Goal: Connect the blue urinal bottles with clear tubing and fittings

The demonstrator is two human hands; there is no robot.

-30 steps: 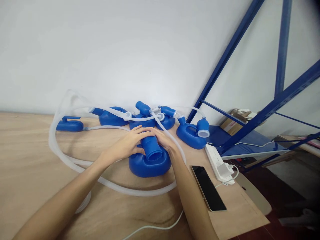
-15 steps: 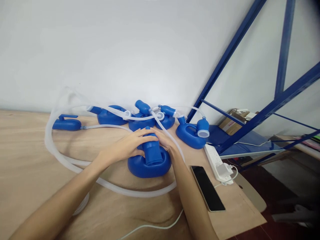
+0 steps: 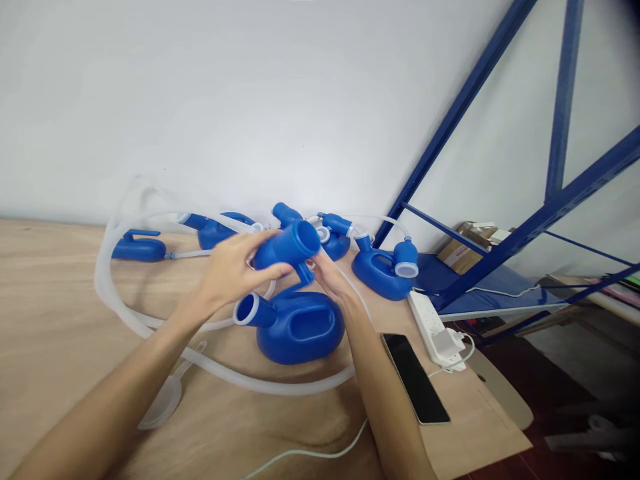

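My left hand is closed around a blue urinal cup, thumb beneath and fingers over its far side. The round open mouth of the cup tilts up to the right, and its handle points down. Just behind the cup is my right hand, fingers curled; their tips and whatever they grip are hidden. Below both hands a blue urinal bottle stands on the table, its neck open to the left. A translucent hose loops around the bottle. A translucent cap with a strap lies near my left forearm.
Several more blue bottles with cups line the wall, such as the right one; a single cup lies left. A phone and power strip sit by the table's right edge. Beyond stands a blue metal rack.
The cup has been lifted and turned from over the bottle, so its mouth now faces up and right. The bottle's neck and the cap on the table have come into view.
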